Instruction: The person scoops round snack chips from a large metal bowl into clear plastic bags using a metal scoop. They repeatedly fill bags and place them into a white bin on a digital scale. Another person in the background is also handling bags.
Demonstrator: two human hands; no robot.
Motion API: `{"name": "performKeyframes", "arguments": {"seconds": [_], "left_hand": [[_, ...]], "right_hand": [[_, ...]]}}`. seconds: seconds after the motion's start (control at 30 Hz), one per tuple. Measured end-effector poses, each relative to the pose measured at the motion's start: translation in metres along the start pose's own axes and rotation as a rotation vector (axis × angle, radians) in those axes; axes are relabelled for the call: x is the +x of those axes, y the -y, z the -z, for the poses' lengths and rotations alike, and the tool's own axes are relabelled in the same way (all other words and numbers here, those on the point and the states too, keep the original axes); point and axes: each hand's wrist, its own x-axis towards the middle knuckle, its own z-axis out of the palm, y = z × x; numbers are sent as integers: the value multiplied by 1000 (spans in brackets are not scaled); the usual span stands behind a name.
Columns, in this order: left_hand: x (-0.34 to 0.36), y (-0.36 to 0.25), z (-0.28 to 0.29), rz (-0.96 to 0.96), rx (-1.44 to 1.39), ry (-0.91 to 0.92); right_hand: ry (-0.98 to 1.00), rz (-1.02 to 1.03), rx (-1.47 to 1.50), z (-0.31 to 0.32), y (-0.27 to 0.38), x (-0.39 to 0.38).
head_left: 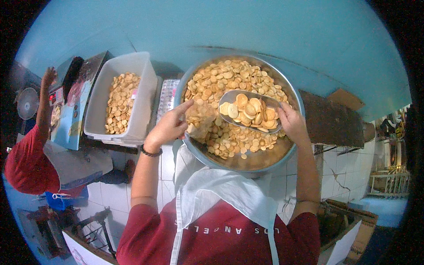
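Note:
A wide metal basin (pixel 240 167) in front of me holds a heap of round, flat golden crackers (pixel 229 75). My right hand (pixel 293 123) grips a metal scoop (pixel 227 97) at its right end, above the heap. Several larger round crackers (pixel 251 110) fill the scoop. On the basin's left side, my left hand (pixel 170 126) pinches the edge of a clear plastic bag (pixel 201 120). The bag hangs over the crackers, beside the scoop's left end; whether any crackers are inside it I cannot tell.
A white plastic tub (pixel 143 95) with more crackers stands left of the basin. Farther left, a co-worker in a red shirt (pixel 33 161) reaches toward a scale with a red display (pixel 56 96). A dark tabletop (pixel 331 119) lies right of the basin, and a blue wall (pixel 265 26) rises behind.

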Motion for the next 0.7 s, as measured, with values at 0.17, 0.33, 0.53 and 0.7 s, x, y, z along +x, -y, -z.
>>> {"name": "performKeyframes", "arguments": {"seconds": [0.17,0.33,0.53,0.7], "left_hand": [[9,-14,-30,-139,-125,36],[19,-16,-46,-299,85,-83],[0,-20,7,-4,-144,-155],[-49,-27,95,-356,-193,-736]], "right_hand": [[186,165,-344,51,83,28],[277,229,-702,47,134,37],[-82,220,-714,53,100,19],[-33,128,-701,-2,8,-12]]}}
